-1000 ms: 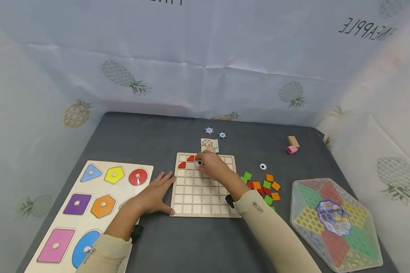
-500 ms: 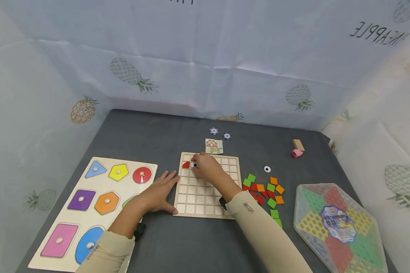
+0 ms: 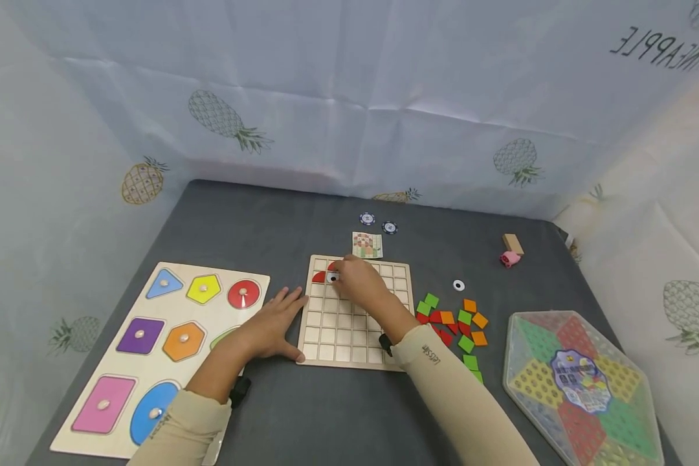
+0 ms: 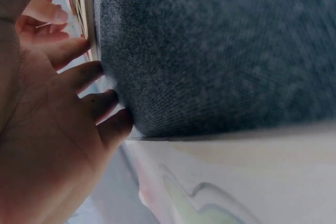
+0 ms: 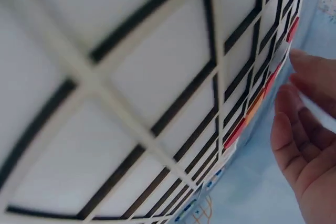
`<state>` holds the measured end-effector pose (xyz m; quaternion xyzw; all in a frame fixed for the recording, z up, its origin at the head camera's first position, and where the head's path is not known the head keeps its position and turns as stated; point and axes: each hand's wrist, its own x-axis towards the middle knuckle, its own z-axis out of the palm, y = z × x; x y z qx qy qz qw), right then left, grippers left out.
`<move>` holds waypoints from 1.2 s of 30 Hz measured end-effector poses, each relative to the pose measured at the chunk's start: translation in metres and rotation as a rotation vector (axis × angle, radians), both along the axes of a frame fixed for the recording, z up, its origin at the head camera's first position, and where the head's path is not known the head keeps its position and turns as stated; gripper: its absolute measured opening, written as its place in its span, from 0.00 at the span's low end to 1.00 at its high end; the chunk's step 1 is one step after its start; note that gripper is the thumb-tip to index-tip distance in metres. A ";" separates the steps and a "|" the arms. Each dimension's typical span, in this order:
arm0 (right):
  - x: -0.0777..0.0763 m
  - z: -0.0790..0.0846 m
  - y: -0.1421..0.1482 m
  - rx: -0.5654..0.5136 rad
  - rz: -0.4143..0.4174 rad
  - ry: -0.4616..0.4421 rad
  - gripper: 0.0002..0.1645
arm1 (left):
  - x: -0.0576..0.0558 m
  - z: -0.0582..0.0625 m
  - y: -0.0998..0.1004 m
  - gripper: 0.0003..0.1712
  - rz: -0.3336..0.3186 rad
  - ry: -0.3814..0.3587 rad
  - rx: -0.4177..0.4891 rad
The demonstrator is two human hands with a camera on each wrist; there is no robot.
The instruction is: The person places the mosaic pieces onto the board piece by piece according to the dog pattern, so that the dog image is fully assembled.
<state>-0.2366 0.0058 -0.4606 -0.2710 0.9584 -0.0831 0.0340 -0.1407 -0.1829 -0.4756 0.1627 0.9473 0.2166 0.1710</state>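
Observation:
A wooden grid board (image 3: 334, 337) lies on the dark table. In its upper left, red quarter-circle pieces (image 3: 318, 277) fill some cells, and the right wrist view also shows an orange piece (image 5: 254, 107). My right hand (image 3: 362, 283) reaches over the board, its curled fingers holding a white eye tile (image 3: 332, 278) with a black dot, close over a cell beside the lower red piece. My left hand (image 3: 274, 325) lies with spread fingers, its fingertips and thumb against the board's left edge. In the left wrist view its fingers (image 4: 79, 74) reach the board's rim.
A shape puzzle board (image 3: 210, 353) lies at left. Loose square tiles (image 3: 466, 343) and a white ring piece (image 3: 459, 285) lie at right. Behind the grid are a pattern card (image 3: 367, 245) and two chips (image 3: 389, 227). A hexagonal game box (image 3: 579, 382) occupies the front right.
My right hand has brought the eye tile down and slightly left, from over the upper cells to beside the lower red piece. The left hand stays at the board's edge. The head view has shifted slightly.

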 end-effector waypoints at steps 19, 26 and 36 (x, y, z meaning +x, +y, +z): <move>0.005 0.001 0.009 0.089 0.174 0.066 0.17 | -0.002 0.004 -0.001 0.62 -0.026 0.026 0.013; 0.007 0.001 0.006 0.123 0.145 0.060 0.16 | -0.002 0.004 0.000 0.62 -0.026 0.022 0.006; 0.012 0.001 0.005 0.127 0.151 0.024 0.17 | -0.001 0.001 0.000 0.62 -0.023 0.017 0.014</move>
